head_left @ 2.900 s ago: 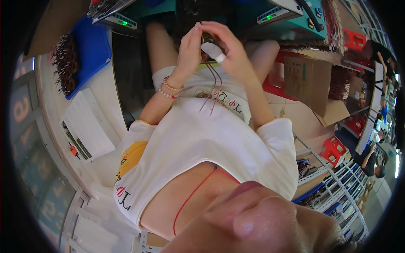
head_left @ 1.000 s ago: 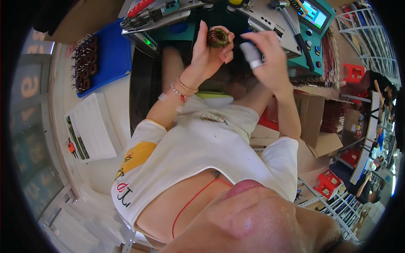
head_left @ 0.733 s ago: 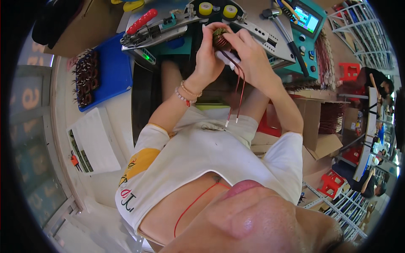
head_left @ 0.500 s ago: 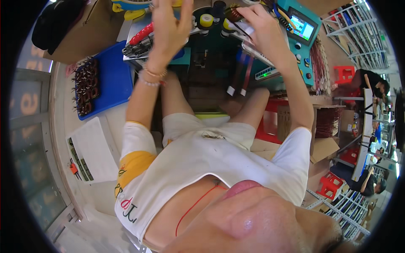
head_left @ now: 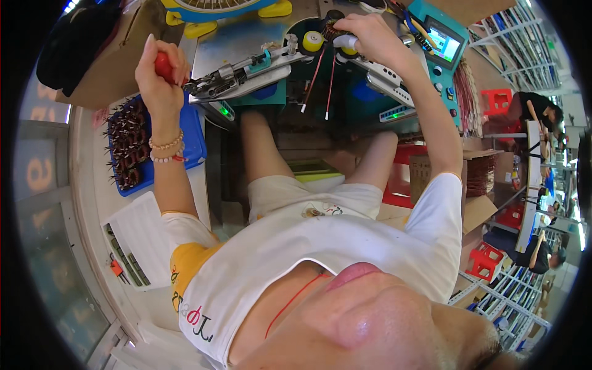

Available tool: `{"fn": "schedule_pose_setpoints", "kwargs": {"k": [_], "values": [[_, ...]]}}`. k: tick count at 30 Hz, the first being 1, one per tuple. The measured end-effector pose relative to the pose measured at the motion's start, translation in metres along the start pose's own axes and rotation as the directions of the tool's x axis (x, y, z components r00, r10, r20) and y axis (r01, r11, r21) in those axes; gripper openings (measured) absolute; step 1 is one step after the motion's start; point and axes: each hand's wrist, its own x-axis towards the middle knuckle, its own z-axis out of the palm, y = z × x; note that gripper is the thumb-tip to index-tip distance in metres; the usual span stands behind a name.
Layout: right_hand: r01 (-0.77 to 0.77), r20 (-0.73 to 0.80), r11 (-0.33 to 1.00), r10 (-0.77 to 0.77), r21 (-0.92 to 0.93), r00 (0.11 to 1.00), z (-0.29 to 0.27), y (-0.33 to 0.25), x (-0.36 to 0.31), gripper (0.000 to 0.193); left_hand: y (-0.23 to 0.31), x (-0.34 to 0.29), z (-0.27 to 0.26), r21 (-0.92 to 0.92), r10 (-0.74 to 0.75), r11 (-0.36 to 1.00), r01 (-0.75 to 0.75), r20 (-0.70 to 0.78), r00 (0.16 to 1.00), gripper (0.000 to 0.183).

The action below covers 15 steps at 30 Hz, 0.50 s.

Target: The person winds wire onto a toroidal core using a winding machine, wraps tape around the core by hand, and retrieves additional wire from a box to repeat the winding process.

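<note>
Presently the work stands at the loading step on the bench machine: a wound coil (head_left: pixel 333 32) is being seated between the yellow rollers (head_left: pixel 313 42) at the top centre of the frame, while the machine's lever is gripped for actuation.

Left hand (head_left: pixel 159 69): raised to the upper left of the frame, fingers curled tight around the red knob (head_left: pixel 164 63) of the metal lever arm (head_left: pixel 246 69). The forearm runs straight up from the shoulder; bead bracelets (head_left: pixel 166 150) sit on the wrist.

Right hand (head_left: pixel 370 38): extended to the top centre, fingers pressed together in a pinch on the coil, holding it against the rollers. A white wrap covers one fingertip (head_left: pixel 345 42). Two red leads (head_left: pixel 320 77) hang free below the coil.

Judged from this position, the next move calls for holding the coil square in its seat and keeping the hanging leads out of the rollers while the lever is worked. The fingers lie close to the mechanism, so a steady grip matters.

Further coils fill the blue tray (head_left: pixel 188 139) at the left of the frame, just beside the left forearm.
</note>
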Motion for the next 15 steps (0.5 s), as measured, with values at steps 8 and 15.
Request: {"fn": "schedule_pose_setpoints", "kwargs": {"k": [8, 15], "values": [[-0.157, 0.162, 0.985, 0.167, -0.071, 0.973, 0.003, -0.021, 0.003, 0.039, -0.014, 0.001, 0.022, 0.549, 0.088, 0.836, 0.017, -0.164, 0.982, 0.043], [-0.127, -0.005, 0.988, 0.128, 0.082, 0.992, -0.035, -0.024, -0.013, 0.036, -0.057, -0.014, 0.063, 0.732, 0.695, 0.450, -0.511, 0.073, 0.715, 0.013]]}}
